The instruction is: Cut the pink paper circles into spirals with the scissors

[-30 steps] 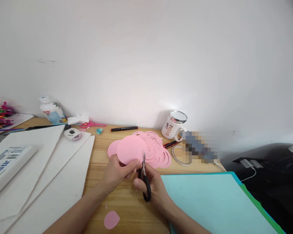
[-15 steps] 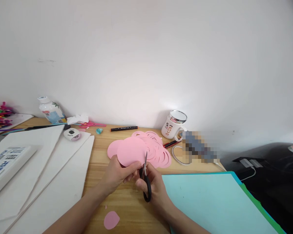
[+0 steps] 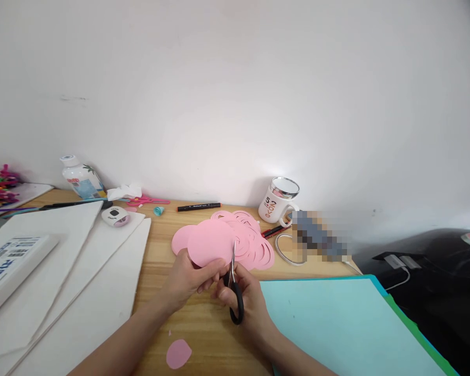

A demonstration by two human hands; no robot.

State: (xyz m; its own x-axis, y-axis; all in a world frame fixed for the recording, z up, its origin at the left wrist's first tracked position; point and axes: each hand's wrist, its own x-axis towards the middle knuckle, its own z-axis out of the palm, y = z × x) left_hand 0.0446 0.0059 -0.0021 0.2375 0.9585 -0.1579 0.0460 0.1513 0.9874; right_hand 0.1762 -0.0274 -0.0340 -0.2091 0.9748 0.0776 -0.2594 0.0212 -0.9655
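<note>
My left hand (image 3: 188,279) pinches the lower edge of a round pink paper disc (image 3: 209,243) and holds it upright over the wooden desk (image 3: 160,245). My right hand (image 3: 245,297) grips black-handled scissors (image 3: 235,292), whose blades point up into the disc's right edge. Behind the disc lies a pile of pink paper spirals (image 3: 254,243). A small pink offcut (image 3: 179,353) rests on the desk near my left forearm.
White sheets (image 3: 82,271) and a boxed item (image 3: 8,261) lie left. Light blue and green paper (image 3: 337,324) lies right. At the back stand a bottle (image 3: 80,177), pink scissors (image 3: 147,200), a black marker (image 3: 199,207), a mug (image 3: 278,201) and a white tape ring (image 3: 285,250).
The pink disc has turned slightly in my left hand and the scissors have shifted a little along its edge. Nothing else has moved.
</note>
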